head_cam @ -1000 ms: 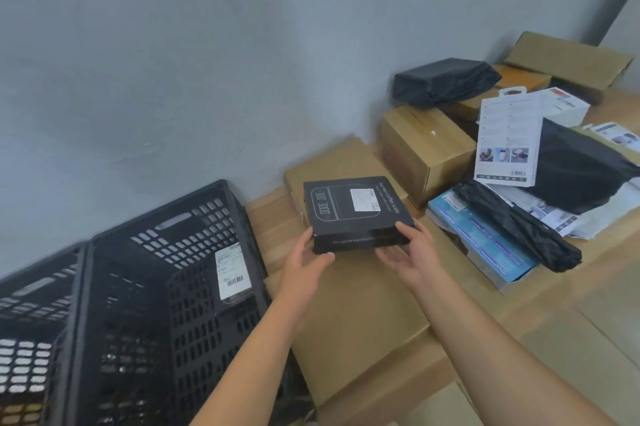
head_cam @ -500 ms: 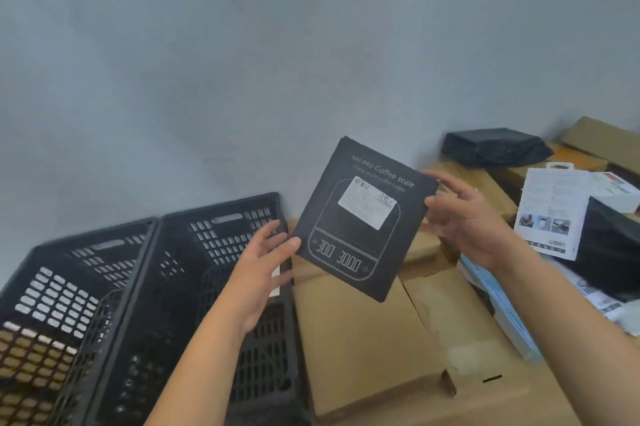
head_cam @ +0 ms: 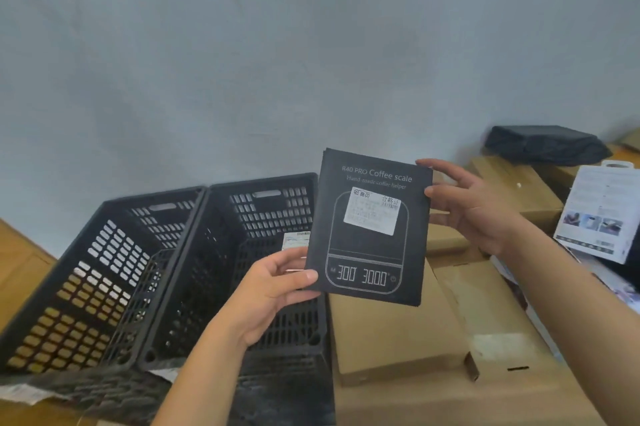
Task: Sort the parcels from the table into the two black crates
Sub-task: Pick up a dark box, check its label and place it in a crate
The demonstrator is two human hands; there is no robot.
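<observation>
A flat black coffee scale box [head_cam: 374, 228] with a white label is held upright in the air, its printed face toward me. My left hand [head_cam: 273, 290] pinches its lower left corner, thumb on the front. My right hand [head_cam: 474, 207] holds its upper right edge with fingers spread. Below and to the left stand two black slotted crates side by side, the left crate [head_cam: 104, 273] and the right crate [head_cam: 228, 252]. A white label shows inside the right crate.
Flat brown cardboard boxes [head_cam: 398, 339] lie on the table right of the crates. Further right sit a brown carton [head_cam: 512, 190], a black plastic-wrapped parcel [head_cam: 543, 145] and a white product box [head_cam: 602, 214]. A grey wall stands behind.
The black box has been lifted off the cardboard and turned upright to face me. It now sits straighter, with my left thumb clamped on its lower corner. My view has shifted left toward the crates.
</observation>
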